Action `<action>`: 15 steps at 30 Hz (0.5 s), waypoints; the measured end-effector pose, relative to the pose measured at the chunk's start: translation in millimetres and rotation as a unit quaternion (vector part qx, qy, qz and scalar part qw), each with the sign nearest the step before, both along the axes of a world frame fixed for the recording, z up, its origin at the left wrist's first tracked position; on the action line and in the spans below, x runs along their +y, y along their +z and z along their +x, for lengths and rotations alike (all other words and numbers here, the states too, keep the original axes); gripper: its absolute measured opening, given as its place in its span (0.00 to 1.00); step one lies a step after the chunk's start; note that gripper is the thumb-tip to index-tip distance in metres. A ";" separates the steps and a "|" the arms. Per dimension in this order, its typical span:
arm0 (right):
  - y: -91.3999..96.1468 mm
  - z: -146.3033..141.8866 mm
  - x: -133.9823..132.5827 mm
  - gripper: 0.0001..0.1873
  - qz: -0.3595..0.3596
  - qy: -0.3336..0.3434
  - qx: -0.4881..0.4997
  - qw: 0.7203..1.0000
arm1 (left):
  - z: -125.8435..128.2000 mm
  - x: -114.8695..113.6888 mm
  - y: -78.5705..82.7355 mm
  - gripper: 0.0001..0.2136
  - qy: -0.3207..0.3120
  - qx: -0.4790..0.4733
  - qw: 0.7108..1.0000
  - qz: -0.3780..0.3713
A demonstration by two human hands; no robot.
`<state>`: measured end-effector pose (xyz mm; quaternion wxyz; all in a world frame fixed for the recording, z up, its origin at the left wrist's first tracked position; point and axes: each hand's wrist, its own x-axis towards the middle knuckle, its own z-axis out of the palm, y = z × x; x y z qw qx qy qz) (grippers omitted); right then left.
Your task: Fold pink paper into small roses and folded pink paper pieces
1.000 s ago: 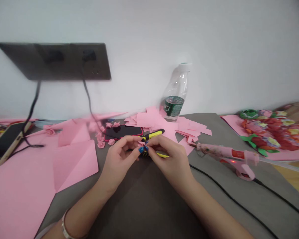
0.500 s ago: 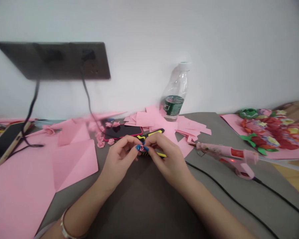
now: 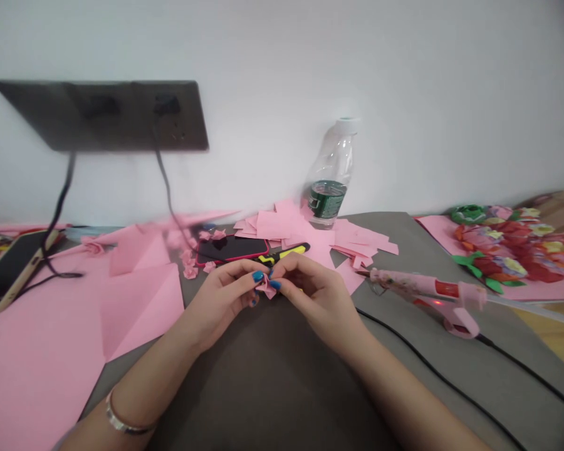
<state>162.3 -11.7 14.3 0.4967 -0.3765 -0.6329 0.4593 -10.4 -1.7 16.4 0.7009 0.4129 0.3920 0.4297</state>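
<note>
Since the folded pink paper piece (image 3: 267,288) is so small, your left hand (image 3: 219,307) and right hand (image 3: 322,300) are held close together, both pinching it between blue-nailed fingertips (image 3: 258,276) above the tabletop (image 3: 404,363), just in front of the black phone (image 3: 230,248).

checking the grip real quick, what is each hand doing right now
Left hand: closed, pinching a small folded pink paper piece at the fingertips.
Right hand: closed, pinching the same piece from the other side.

Soft light casts a faint shadow under the left hand (image 3: 219,307), edges blurred.
</note>
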 end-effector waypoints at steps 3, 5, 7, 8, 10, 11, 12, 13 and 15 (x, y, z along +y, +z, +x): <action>0.5 1.3 0.5 0.04 0.021 0.004 -0.029 0.999 | -0.7 2.0 -3.5 0.11 0.043 0.020 0.998 0.044; 0.5 1.9 0.7 0.05 0.041 -0.002 -0.053 0.998 | -0.7 2.4 -5.9 0.09 0.064 0.039 0.993 0.092; 0.3 2.0 0.6 0.05 0.054 -0.006 -0.069 0.996 | -0.6 2.3 -7.8 0.07 0.069 0.059 0.988 0.127; 0.1 1.8 0.5 0.05 0.054 -0.007 -0.070 0.996 | -0.5 2.1 -8.5 0.06 0.065 0.066 0.986 0.135; -0.4 1.1 0.5 0.05 0.045 -0.007 -0.057 0.997 | -0.1 1.7 -9.0 0.05 0.050 0.069 0.986 0.141; -0.8 0.7 0.6 0.05 0.037 -0.010 -0.043 0.998 | 0.1 1.4 -8.7 0.05 0.042 0.066 0.987 0.143; -1.2 0.3 0.8 0.05 0.029 -0.015 -0.027 0.999 | 0.3 1.1 -8.2 0.05 0.034 0.065 0.987 0.144; -1.6 0.0 1.1 0.06 0.021 -0.022 -0.012 0.999 | 0.5 0.7 -7.5 0.05 0.031 0.065 0.987 0.146; -2.6 0.0 2.0 0.07 0.004 -0.038 0.007 0.999 | 0.7 -0.2 -6.2 0.05 0.035 0.073 0.985 0.153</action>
